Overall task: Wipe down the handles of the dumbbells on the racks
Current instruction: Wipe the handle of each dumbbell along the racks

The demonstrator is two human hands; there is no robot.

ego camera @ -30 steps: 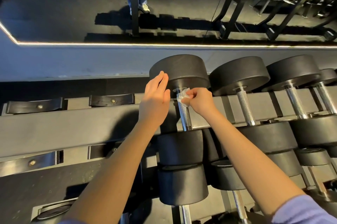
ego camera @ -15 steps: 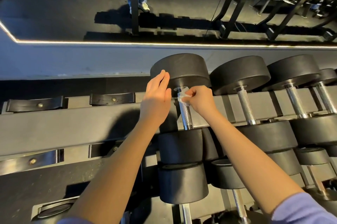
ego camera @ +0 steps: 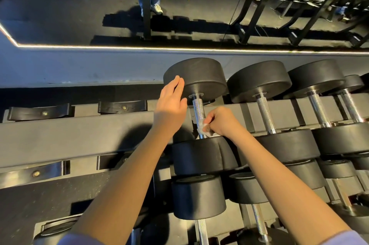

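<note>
Where wipe (ego camera: 204,129) meets handle (ego camera: 198,108) — right hand (ego camera: 221,122)

Both bare forearms reach forward: left hand (ego camera: 171,103) flat, fingers straight and together; right hand (ego camera: 221,122) curled, pinching a small white crumpled wipe (ego camera: 203,129).

My left hand (ego camera: 170,103) is flat, with straight fingers touching the far round end of the first dumbbell (ego camera: 196,74) on the rack (ego camera: 79,135). My right hand (ego camera: 221,122) pinches a small white wipe (ego camera: 203,129). It presses the wipe on the shiny handle (ego camera: 197,108), down low, just above the near round end. More dumbbells (ego camera: 259,81) sit in a row to the right.
</note>
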